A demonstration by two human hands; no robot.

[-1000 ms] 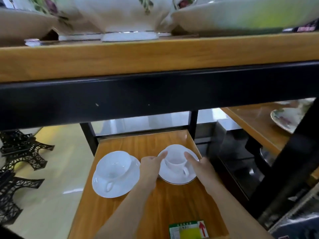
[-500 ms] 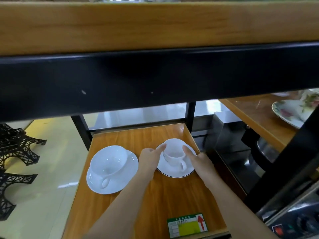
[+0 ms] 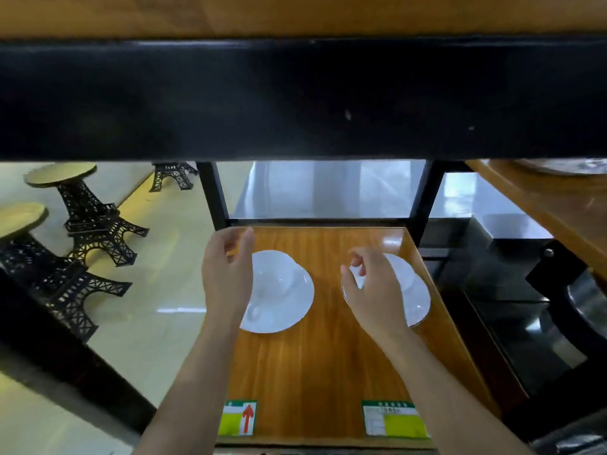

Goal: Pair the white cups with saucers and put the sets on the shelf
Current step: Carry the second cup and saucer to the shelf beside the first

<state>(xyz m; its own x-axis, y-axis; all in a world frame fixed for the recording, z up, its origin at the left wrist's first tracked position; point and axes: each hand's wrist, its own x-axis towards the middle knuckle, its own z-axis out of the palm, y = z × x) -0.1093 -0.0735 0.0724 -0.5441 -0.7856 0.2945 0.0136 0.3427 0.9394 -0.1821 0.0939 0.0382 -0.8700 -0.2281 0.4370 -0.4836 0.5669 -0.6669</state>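
Two white cup-and-saucer sets stand side by side on the wooden shelf (image 3: 328, 356). The left cup (image 3: 279, 279) sits on its saucer (image 3: 297, 310), handle toward me. My left hand (image 3: 226, 277) is open with spread fingers, over the left edge of that set. The right saucer (image 3: 418, 302) has a thin dark rim; its cup (image 3: 402, 274) is mostly hidden under my right hand (image 3: 371, 290). That hand's fingers are loosely curled over the cup, and I cannot tell whether they touch it.
A thick black beam (image 3: 295, 93) of the upper shelf fills the top of the view. Two price labels (image 3: 239, 418) (image 3: 394, 418) sit on the shelf's front edge. Black tower-shaped stands (image 3: 95, 224) are on the floor at left. Another wooden shelf (image 3: 542, 205) is at right.
My left hand has left the right set and moved over to the left set. My right hand has shifted on top of the right cup. The view has dropped and moved closer.
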